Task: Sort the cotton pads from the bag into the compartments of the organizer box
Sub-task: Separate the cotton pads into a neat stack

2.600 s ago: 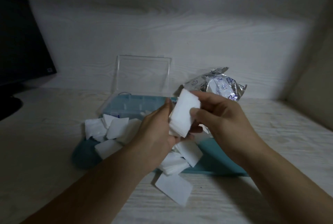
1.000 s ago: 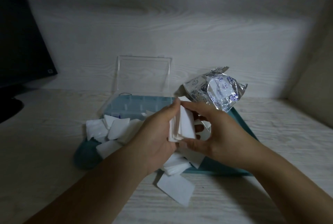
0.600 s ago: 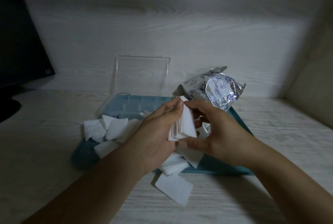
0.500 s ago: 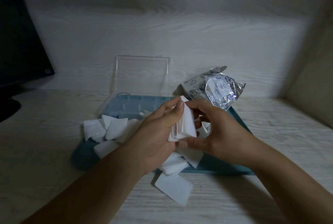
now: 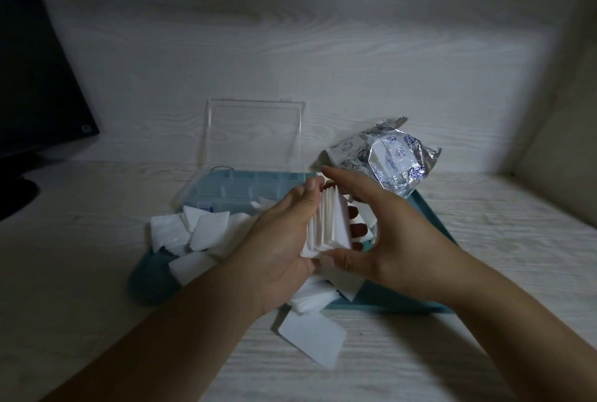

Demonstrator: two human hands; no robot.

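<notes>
**Stack of pads held on edge between both hands**

A stack (image 5: 328, 223) of white square cotton pads stands on edge above the middle of the teal tray (image 5: 429, 217), its flat faces turned left and right and its thin edges toward the camera. The long axis of the stack runs roughly left to right, through the pads; each pad stands nearly upright, leaning slightly.

The left hand (image 5: 281, 246) cups the stack from the left, fingers curled up along its face and fingertips at the top edge. The right hand (image 5: 387, 240) arches over it from the right: the forefinger reaches across the top, the thumb presses in at the bottom corner, and the other fingers lie behind the far face. Both hands are closed round the stack, squeezing it between them.

Loose pads (image 5: 197, 230) are heaped on the tray's left side, more lie beneath the hands, and one pad (image 5: 311, 340) rests on the table (image 5: 484, 353) just in front of the tray. The box (image 5: 239, 191) sits behind with its clear lid (image 5: 255, 139) raised. The foil bag (image 5: 391, 162) lies at the tray's far right corner.
</notes>
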